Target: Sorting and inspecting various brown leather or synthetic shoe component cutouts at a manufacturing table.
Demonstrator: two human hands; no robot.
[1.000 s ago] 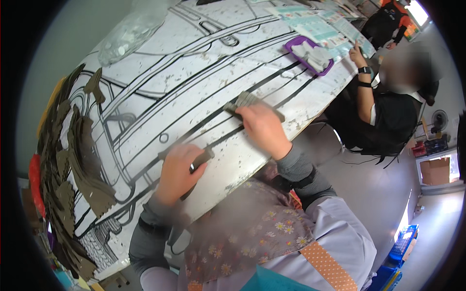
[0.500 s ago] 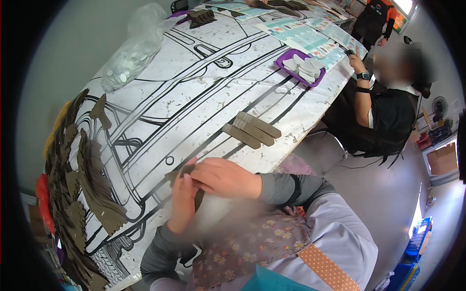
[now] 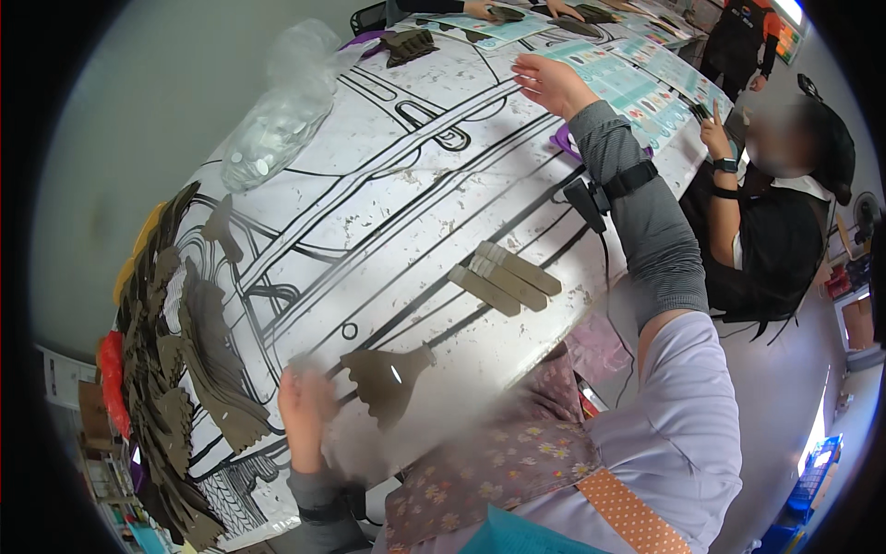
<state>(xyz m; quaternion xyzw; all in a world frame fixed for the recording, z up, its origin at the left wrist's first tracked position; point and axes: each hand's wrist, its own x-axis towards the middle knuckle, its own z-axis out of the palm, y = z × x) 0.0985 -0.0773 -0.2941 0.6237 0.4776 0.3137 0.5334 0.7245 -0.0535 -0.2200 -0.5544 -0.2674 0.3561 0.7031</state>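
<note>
My right hand (image 3: 554, 85) is stretched far across the table, fingers extended and nothing in them, beside printed teal-and-white sheets (image 3: 637, 102). My left hand (image 3: 306, 406) is near the front left and smeared by motion, so its fingers cannot be read. Just right of it lies a fan-shaped olive-brown piece (image 3: 383, 379) with a scalloped edge and a narrow end, touched by neither hand. Farther right, three olive-brown strips (image 3: 508, 282) with paler ends lie side by side. My right sleeve mostly covers a purple tray (image 3: 565, 140).
Overlapping olive-brown fan pieces (image 3: 208, 360) line the table's left edge. A clear plastic bag (image 3: 277, 129) of pale discs stands behind them. Another dark stack (image 3: 409, 44) is at the back. A seated person (image 3: 775, 231) works at right. A cable (image 3: 607, 277) hangs from my right forearm.
My hands have parted: the right has swung far forward, the left has shifted left. The fan-shaped piece that was by my fingers now lies loose on the table. The whole view has shifted slightly.
</note>
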